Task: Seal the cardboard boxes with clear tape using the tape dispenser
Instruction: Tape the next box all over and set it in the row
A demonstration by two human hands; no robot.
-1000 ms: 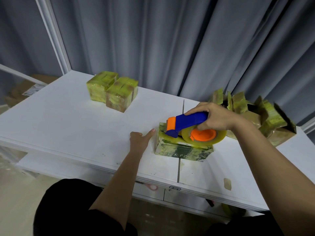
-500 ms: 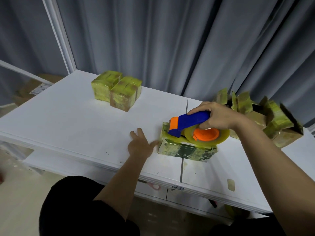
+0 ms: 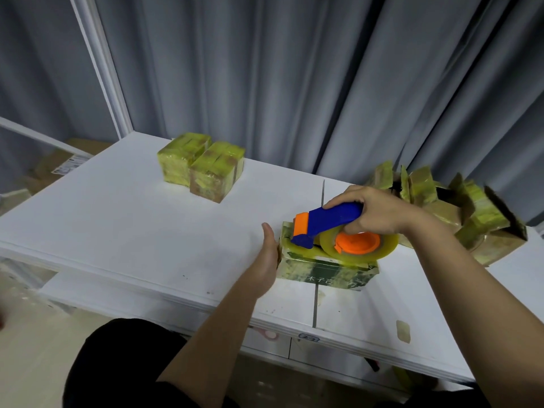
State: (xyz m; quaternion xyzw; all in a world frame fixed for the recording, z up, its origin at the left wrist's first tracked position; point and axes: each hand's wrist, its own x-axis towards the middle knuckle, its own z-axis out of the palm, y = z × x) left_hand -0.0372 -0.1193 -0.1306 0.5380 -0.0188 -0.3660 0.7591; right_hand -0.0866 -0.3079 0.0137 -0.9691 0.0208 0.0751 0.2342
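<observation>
A flat cardboard box covered in yellowish tape lies on the white table near its front edge. On top of it rests a blue and orange tape dispenser with a roll of clear tape. My right hand grips the dispenser's blue handle. With straight fingers, my left hand presses edge-on against the box's left side.
Two taped boxes stand side by side at the table's back left. A heap of open cardboard boxes lies at the back right. Grey curtains hang behind. A scrap of tape sticks near the front edge.
My left hand has turned from lying flat on the table to standing edge-on against the box's left side. The dispenser stays on the box top, its head nearer the left end.
</observation>
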